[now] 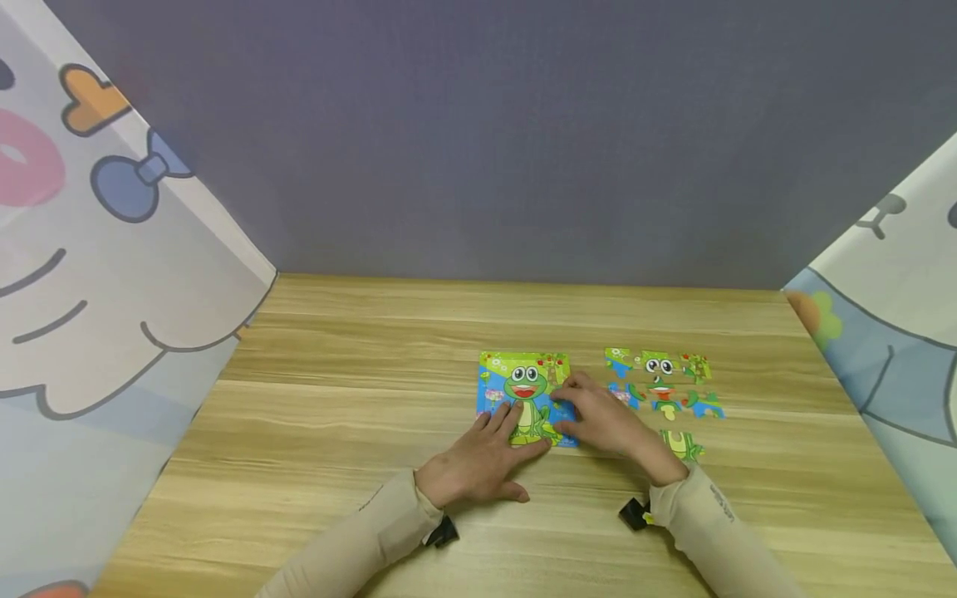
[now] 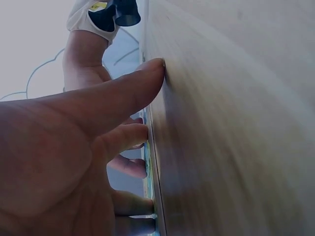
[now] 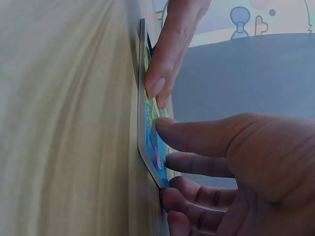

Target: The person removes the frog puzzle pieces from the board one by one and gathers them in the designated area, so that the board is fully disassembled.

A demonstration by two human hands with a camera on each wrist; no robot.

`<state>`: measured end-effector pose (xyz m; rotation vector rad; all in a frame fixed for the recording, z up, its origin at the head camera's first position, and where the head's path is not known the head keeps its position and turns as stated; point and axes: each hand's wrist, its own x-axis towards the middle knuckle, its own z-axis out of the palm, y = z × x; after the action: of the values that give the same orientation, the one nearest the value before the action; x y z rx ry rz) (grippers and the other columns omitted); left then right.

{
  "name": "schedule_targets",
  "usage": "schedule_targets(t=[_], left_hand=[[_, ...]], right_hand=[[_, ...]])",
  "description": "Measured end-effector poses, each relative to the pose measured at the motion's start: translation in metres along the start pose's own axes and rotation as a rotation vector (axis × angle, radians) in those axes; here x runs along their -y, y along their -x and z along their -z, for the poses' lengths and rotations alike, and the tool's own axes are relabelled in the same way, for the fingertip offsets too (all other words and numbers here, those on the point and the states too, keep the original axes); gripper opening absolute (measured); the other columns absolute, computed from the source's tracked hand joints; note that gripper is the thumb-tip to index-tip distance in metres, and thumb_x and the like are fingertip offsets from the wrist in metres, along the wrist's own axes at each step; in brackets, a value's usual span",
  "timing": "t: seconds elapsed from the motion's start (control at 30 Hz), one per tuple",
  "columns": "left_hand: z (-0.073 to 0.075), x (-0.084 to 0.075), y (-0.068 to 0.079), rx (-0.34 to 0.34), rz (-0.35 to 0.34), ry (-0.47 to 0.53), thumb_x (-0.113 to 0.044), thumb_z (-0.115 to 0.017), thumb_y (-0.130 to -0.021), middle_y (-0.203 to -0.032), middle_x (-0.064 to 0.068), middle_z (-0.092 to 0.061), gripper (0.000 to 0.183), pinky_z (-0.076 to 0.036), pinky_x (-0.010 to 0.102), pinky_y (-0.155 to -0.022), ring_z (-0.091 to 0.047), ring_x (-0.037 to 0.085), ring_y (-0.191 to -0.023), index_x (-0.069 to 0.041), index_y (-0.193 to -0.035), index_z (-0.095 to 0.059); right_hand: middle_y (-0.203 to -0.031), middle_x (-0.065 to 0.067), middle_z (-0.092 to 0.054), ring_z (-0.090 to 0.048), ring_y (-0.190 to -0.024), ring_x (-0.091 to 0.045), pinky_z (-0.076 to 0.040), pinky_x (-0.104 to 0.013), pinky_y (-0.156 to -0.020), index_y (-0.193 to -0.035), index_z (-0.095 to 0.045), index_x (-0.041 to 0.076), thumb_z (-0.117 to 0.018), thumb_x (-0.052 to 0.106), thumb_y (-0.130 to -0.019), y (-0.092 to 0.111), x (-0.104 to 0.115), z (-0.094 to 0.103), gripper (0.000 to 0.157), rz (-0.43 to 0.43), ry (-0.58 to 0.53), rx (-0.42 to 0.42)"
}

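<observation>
A frog jigsaw puzzle board lies flat on the table. My left hand rests on its lower part, fingers straight and spread, with the thumb out on the wood in the left wrist view. On the board's right side is my right hand. Its thumb and fingers touch the blue printed surface, slightly bent and apart. No lifted piece shows between them. Right of that hand lie several loose puzzle pieces, among them the frog's eyes piece, the mouth piece and the belly piece. Both hands cover parts of the board.
The wood-grain table reaches back to a grey panel. Cartoon-printed sheets stand at the left and right sides. A black wrist device sits by the right sleeve.
</observation>
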<state>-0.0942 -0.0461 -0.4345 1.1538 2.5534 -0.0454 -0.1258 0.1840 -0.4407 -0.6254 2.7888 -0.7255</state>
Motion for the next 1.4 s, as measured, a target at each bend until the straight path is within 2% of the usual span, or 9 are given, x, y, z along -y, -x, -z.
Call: schedule_targets(t=[0.23,0.53,0.77,0.9,1.1,1.27,1.4], left_hand=[[-0.001,0.000,-0.001,0.003,0.000,0.014,-0.062,-0.059,-0.091,-0.166,0.021,-0.018,0.075,-0.032,0.053,-0.121,-0.021,0.039,-0.155,-0.041,-0.156,-0.030],[-0.002,0.001,-0.001,0.005,0.001,0.032,-0.062,-0.059,-0.090,-0.166,0.022,-0.016,0.075,-0.033,0.055,-0.120,-0.021,0.040,-0.155,-0.041,-0.156,-0.030],[-0.001,0.001,-0.001,0.019,0.000,0.046,-0.062,-0.058,-0.091,-0.167,0.023,-0.014,0.076,-0.031,0.055,-0.120,-0.018,0.040,-0.156,-0.040,-0.157,-0.029],[0.000,0.000,0.000,0.025,-0.001,0.036,-0.063,-0.057,-0.091,-0.168,0.022,-0.013,0.076,-0.031,0.054,-0.121,-0.017,0.039,-0.156,-0.040,-0.157,-0.028],[-0.001,0.000,0.000,0.029,0.005,0.021,-0.064,-0.056,-0.091,-0.168,0.021,-0.013,0.075,-0.031,0.052,-0.122,-0.017,0.037,-0.156,-0.042,-0.157,-0.027],[-0.001,0.000,0.000,0.032,0.009,0.017,-0.064,-0.056,-0.091,-0.168,0.020,-0.014,0.075,-0.031,0.052,-0.122,-0.017,0.037,-0.156,-0.042,-0.157,-0.028],[-0.001,0.000,0.000,0.033,0.007,0.024,-0.064,-0.057,-0.091,-0.168,0.020,-0.013,0.075,-0.031,0.052,-0.121,-0.017,0.037,-0.156,-0.042,-0.157,-0.028]], right_hand=[[-0.116,-0.010,-0.060,-0.058,-0.087,-0.013,-0.052,-0.031,-0.074,-0.120,-0.069,0.004,-0.080,0.022,-0.085,0.000,-0.001,-0.002,0.041,0.007,0.004,-0.020],[-0.116,-0.011,-0.057,-0.057,-0.096,-0.018,-0.054,-0.042,-0.084,-0.117,-0.067,0.004,-0.079,0.019,-0.087,-0.003,-0.003,-0.002,0.036,0.002,-0.078,0.006],[-0.121,-0.013,-0.057,-0.059,-0.105,-0.025,-0.053,-0.048,-0.090,-0.116,-0.065,0.005,-0.078,0.019,-0.087,-0.003,-0.004,-0.002,0.035,-0.014,-0.096,0.009],[-0.117,-0.010,-0.059,-0.058,-0.098,-0.019,-0.052,-0.040,-0.086,-0.115,-0.064,0.006,-0.077,0.018,-0.087,-0.001,-0.004,-0.001,0.032,-0.005,-0.110,-0.006],[-0.093,-0.003,-0.063,-0.052,-0.078,-0.008,-0.047,-0.022,-0.068,-0.112,-0.063,0.003,-0.067,0.008,-0.094,0.000,-0.007,0.004,0.020,0.048,-0.228,-0.004],[-0.087,-0.005,-0.066,-0.056,-0.072,-0.006,-0.049,-0.021,-0.064,-0.113,-0.062,-0.001,-0.058,0.002,-0.098,-0.001,-0.011,0.005,0.015,0.070,-0.302,0.020],[-0.088,-0.008,-0.067,-0.060,-0.073,-0.008,-0.050,-0.022,-0.064,-0.113,-0.062,-0.002,-0.057,0.001,-0.098,-0.001,-0.013,0.004,0.016,0.059,-0.325,0.028]])
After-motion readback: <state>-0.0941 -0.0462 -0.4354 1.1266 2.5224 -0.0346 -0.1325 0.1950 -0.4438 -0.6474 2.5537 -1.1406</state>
